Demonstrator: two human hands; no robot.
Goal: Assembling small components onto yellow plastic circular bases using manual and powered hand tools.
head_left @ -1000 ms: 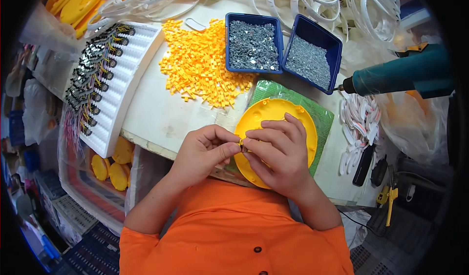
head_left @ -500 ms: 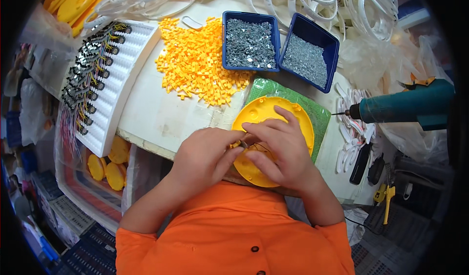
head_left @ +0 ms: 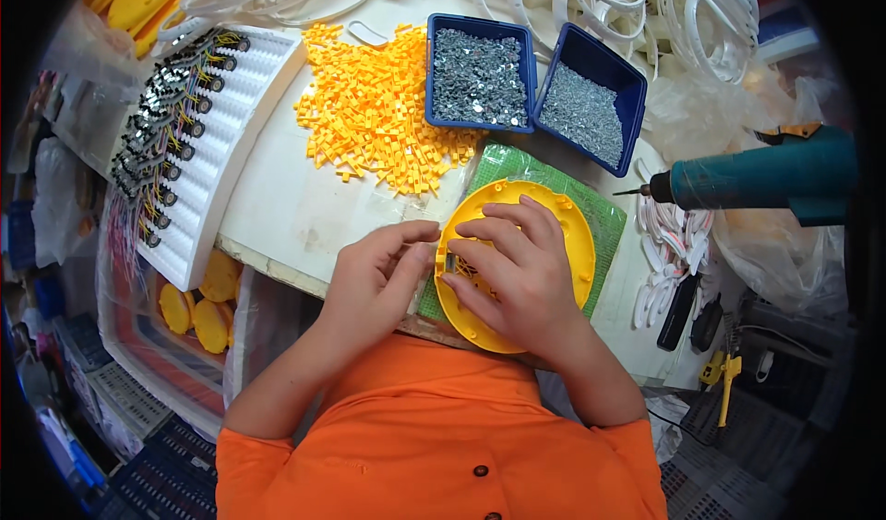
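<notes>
A round yellow plastic shell [head_left: 574,220] lies hollow side up on a green mat [head_left: 604,208] in front of me. Over its left half, my right hand [head_left: 521,266] has thumb and fingertips closed about a small metallic part with thin wires [head_left: 451,262], set against the shell's inner left edge. The fingers partly hide this part and its wires. Just off the shell's left rim is my left hand [head_left: 374,275], thumb and index finger apart, with nothing visible between them.
Beyond the shell lie a heap of small yellow pieces [head_left: 374,105] and two blue bins [head_left: 533,125] of metal bits. A teal power screwdriver [head_left: 757,180] points in from the right. At left, a white foam tray [head_left: 226,142] carries wired parts.
My left hand has let go of the small part and drawn back slightly left. That part now sits at the shell's left edge, under my right fingers. The view has shifted a little.
</notes>
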